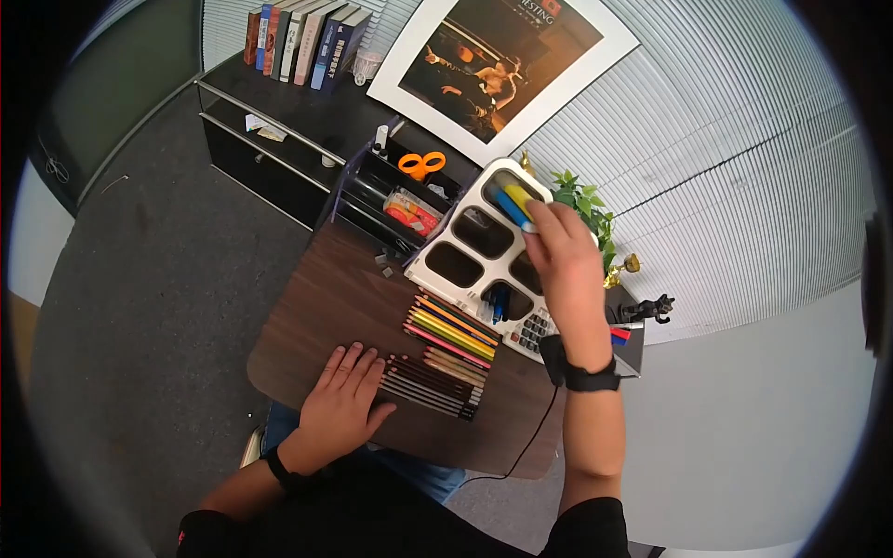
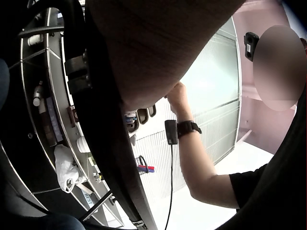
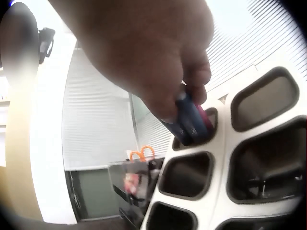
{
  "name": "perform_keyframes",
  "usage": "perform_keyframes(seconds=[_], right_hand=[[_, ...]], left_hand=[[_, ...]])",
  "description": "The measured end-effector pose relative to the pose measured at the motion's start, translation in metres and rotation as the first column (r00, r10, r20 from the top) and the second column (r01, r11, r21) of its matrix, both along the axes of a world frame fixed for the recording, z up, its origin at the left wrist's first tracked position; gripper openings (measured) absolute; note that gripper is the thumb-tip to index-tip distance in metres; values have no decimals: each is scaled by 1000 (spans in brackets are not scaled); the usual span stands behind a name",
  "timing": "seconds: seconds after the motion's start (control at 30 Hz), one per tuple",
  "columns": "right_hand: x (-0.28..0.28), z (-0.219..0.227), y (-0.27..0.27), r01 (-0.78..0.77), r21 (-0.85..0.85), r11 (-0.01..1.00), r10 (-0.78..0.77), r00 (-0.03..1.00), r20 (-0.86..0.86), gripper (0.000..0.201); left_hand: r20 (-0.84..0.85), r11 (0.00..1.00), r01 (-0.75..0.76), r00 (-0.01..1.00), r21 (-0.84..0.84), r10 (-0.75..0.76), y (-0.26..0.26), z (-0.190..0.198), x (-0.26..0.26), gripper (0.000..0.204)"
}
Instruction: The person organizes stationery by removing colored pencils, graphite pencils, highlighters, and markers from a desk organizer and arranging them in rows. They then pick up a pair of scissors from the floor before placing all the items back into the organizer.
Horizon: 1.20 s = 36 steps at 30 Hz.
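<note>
My right hand (image 1: 563, 256) pinches thick markers, a blue marker (image 1: 512, 208) and a yellow marker (image 1: 518, 195) showing in the head view. They are at the far compartment of a white organizer (image 1: 495, 268). In the right wrist view the blue marker (image 3: 194, 120) slants into the compartment's opening, with a pinkish-red edge beside it. On the brown table my left hand (image 1: 339, 405) rests palm down, fingers spread, beside the dark pencils (image 1: 423, 389). Past these lie plain wooden pencils (image 1: 454, 365) and a row of coloured pencils (image 1: 451, 327).
Blue pens (image 1: 499, 302) stand in a near compartment. Left of the organizer is a black desk caddy (image 1: 372, 186) with orange scissors (image 1: 421, 166). A calculator (image 1: 528, 335) sits by the organizer's near right corner. A cable (image 1: 530, 446) hangs from my right wrist. Behind are a plant (image 1: 581, 197) and a framed poster (image 1: 507, 70).
</note>
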State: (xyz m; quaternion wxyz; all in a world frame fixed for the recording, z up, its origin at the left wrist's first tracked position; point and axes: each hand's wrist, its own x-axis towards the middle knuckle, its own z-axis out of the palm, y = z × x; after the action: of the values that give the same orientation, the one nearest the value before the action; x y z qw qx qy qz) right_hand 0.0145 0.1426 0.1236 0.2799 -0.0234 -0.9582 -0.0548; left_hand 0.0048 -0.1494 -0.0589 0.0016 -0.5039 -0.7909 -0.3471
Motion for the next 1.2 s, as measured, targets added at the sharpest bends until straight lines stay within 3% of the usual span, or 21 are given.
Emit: perform_keyframes(seconds=[0.07, 0.17, 0.2, 0.23, 0.27, 0.3, 0.33, 0.37, 0.4, 0.47, 0.5, 0.53, 0.57, 0.6, 0.67, 0.73, 0.77, 0.83, 0.93, 1.03, 1.2], right_hand=[[29, 9, -20, 47, -318, 947, -70, 996, -62, 34], [90, 1, -49, 71, -550, 832, -162, 980, -118, 41], [111, -14, -58, 19, -658, 753, -165, 973, -161, 42], [131, -30, -75, -77, -850, 521, -184, 962, -200, 44], [145, -48, -92, -183, -954, 238, -222, 946, -237, 45], [153, -65, -103, -246, -958, 145, -152, 952, -267, 46], [164, -83, -114, -216, -974, -64, -151, 967, -205, 46], [171, -95, -128, -186, -954, -234, -147, 977, -154, 44], [174, -105, -139, -149, -904, -400, -130, 986, -105, 42], [179, -123, -151, -125, -826, -549, -63, 992, -108, 40], [182, -129, -155, -102, -753, -651, -6, 992, -129, 37], [184, -132, -157, -94, -736, -671, 0, 992, -126, 37], [185, -131, -156, -59, -791, -608, 36, 994, -102, 40], [189, -128, -154, -27, -844, -536, 65, 995, -73, 43], [196, -118, -150, 51, -853, -520, 51, 998, 28, 40], [198, -111, -139, 349, -917, 191, 102, 922, 372, 33], [200, -113, -136, 351, -918, 185, 92, 924, 371, 33], [204, -119, -130, 289, -872, 394, 88, 933, 349, 36], [210, -115, -119, 231, -844, 484, 105, 942, 318, 39], [220, -120, -111, 266, -883, 388, 31, 953, 301, 42], [211, -126, -107, 312, -852, 421, -110, 950, 293, 49]], left_hand=[[34, 999, -3, 999, 34, 2, -7, -1, -3, 62], [202, 978, 61, 974, 198, -101, -21, 12, -7, 57], [433, 952, 166, 861, 257, -267, -23, 21, -9, 59], [625, 911, 243, 667, 333, -406, -25, 27, -9, 61], [644, 918, 251, 655, 308, -395, -22, 34, -7, 61], [761, 895, 291, 475, 339, -443, -16, 42, -3, 66], [842, 872, 311, 277, 377, -462, -12, 47, 4, 71], [813, 818, 310, 184, 485, -552, -7, 32, 13, 76], [832, 837, 302, 186, 457, -522, 1, 34, 21, 76], [769, 770, -52, -51, 636, -638, 19, 39, 32, 65], [789, 790, -62, -46, 610, -613, 16, 36, 29, 65], [824, 848, 21, -249, 530, -509, 15, 32, 27, 64], [819, 877, 119, -436, 465, -374, 15, 29, 29, 64], [821, 883, 118, -440, 453, -363, 15, 25, 35, 64], [889, 906, 20, -202, 423, -410, 21, 18, 51, 34], [903, 916, 20, -176, 401, -391, 29, 17, 55, 30], [913, 923, 33, -166, 383, -373, 30, 15, 55, 30], [918, 926, 26, -139, 377, -371, 35, 15, 60, 30], [934, 932, 111, -137, 345, -330, 35, 7, 63, 32], [944, 945, 73, -119, 317, -308, 42, 21, 59, 33], [957, 956, 70, -67, 286, -282, 34, 8, 44, 33]])
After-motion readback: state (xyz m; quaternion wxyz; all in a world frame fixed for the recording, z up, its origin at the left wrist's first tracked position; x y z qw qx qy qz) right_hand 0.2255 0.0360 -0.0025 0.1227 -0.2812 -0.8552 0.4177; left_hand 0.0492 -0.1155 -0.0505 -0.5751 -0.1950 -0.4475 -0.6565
